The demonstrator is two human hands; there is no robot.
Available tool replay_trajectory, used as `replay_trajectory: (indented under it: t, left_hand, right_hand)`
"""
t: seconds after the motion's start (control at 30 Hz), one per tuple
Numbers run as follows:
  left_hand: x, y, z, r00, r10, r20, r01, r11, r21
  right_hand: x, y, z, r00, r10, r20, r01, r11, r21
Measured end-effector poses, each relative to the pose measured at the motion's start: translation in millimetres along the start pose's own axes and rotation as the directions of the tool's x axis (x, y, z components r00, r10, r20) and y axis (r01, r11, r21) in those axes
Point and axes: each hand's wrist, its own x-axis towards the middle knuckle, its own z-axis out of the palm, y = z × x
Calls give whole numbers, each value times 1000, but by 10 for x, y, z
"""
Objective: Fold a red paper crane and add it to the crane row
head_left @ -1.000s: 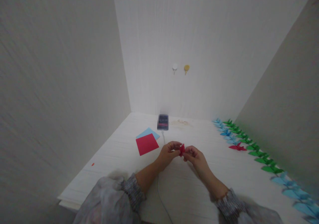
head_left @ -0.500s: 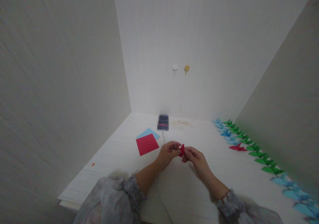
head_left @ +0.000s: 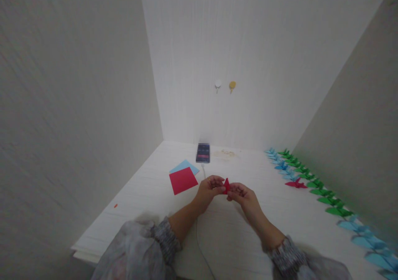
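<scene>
Your left hand (head_left: 207, 192) and right hand (head_left: 245, 197) meet over a small piece of folded red paper (head_left: 226, 185); take it as the centre of the clock. Both sets of fingers are narrow, left pinching its 9 o'clock side and right its lower edge near 4 o'clock, with a thin point standing up towards 12. You can't tell from here whether its bottom touches the table (head_left: 248, 238).

For clean work, let the left fingers anchor the body while the right ones do the shaping; pulling with both at once could tear a thin layer. Press each crease with the fingertips, lightly, and check that the two sides match. The layers are too small to read in this view, so trust touch.

The finished red bird (head_left: 296, 183) at 3 o'clock makes a handy model for sharp folds. Mind the flat red sheet (head_left: 183, 181) at 9 o'clock, near your left knuckles, and the cable (head_left: 200, 249) running under that arm towards 7.
</scene>
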Motion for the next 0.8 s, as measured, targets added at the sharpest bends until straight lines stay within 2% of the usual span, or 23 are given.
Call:
replay_trajectory:
  t: [0.37,0.5,0.6,0.8]
  left_hand:
    - [-28,19,12,997,-66,45,67,998,-15]
    - [-24,-8,7,993,-32,114,29,999,28]
    - [-11,-31,-5,995,-9,102,7,1000,26]
    - [-7,-19,-8,994,0,112,-1,1000,5]
  right_hand:
    - [-8,-12,8,997,-36,-66,35,999,-22]
    - [-12,-20,24,996,-60,-70,65,996,61]
    - [-9,-17,31,996,-85,-37,88,991,100]
    - [-4,-14,20,995,-85,-56,87,995,49]
